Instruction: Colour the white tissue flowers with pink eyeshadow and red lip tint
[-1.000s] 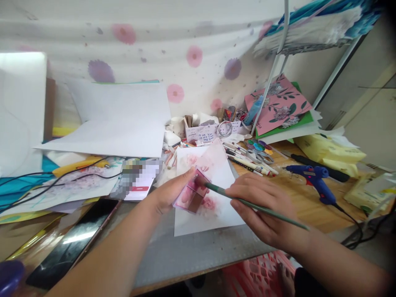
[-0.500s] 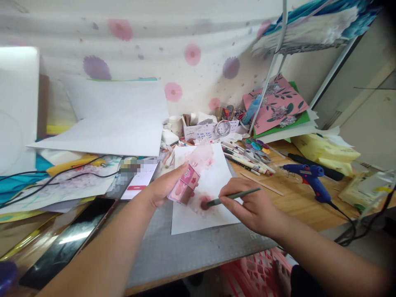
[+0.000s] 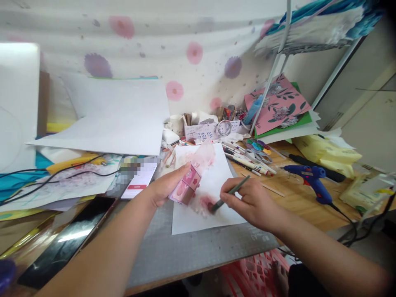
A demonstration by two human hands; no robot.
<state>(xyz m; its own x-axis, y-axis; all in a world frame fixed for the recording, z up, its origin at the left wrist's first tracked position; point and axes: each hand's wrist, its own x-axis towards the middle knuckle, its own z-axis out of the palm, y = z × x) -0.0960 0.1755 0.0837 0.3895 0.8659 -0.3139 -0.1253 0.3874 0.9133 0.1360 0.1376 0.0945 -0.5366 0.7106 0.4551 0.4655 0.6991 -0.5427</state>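
My left hand (image 3: 165, 187) is closed around a small pink makeup palette (image 3: 186, 187), tilted so its coloured pans face me. Between the fingers of my right hand (image 3: 247, 200) is a makeup brush (image 3: 227, 196) with a dark green handle. Its bristles touch a reddish-pink smudge on a piece of thin pale material lying over a white sheet of paper (image 3: 188, 222). Some translucent pink material (image 3: 204, 154) also shows just beyond the palette.
A grey mat (image 3: 163, 251) lies under the paper. Pens (image 3: 247, 161) are heaped to the right, near a blue glue gun (image 3: 309, 177). Phones (image 3: 140, 181) and yellow tools with cables (image 3: 77, 161) are on the left. A white pole (image 3: 272, 70) rises at the right.
The brush tip has moved slightly right across the smudge, and its handle now stands steeper. My left hand and the palette have hardly moved.
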